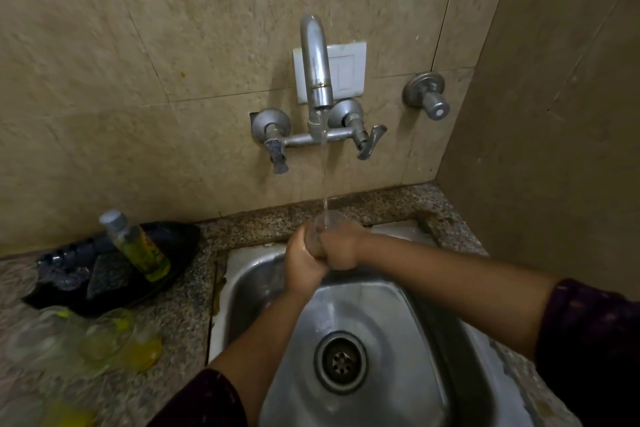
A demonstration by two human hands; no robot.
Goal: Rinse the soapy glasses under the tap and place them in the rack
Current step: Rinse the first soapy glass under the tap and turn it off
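**Inspector:** Start with the largest items.

**Assistant:** A tiled wall point(173, 45) at the back. Below it, a speckled stone tabletop point(180, 305) with a steel sink point(398, 374) set into it, and the drain point(341, 361) near the basin's middle.

**Inspector:** The tap?

**Assistant:** Wall-mounted tap point(317, 69), running. The stream falls straight down onto the glass point(327, 222).

**Inspector:** Where is that glass?

**Assistant:** Over the back edge of the sink, directly beneath the spout, held between both hands. Only its upper part shows; it looks upright, though motion blur limits certainty.

**Inspector:** State of the hands.

**Assistant:** Left hand point(303, 258): fingers curled tight around the glass from the left. Right hand point(337, 248): fingers closed against the glass from the right. The two hands touch each other below it. Dark sleeves on both arms.

**Inspector:** Remaining items.

**Assistant:** On the tabletop left of the sink, a black tray point(166, 274) carrying a tilted bottle point(138, 246) of yellow-green liquid. In front of the tray, a cluster of clear glasses point(86, 340) with yellow smears, blurred. A separate valve point(427, 95) on the wall to the tap's right.
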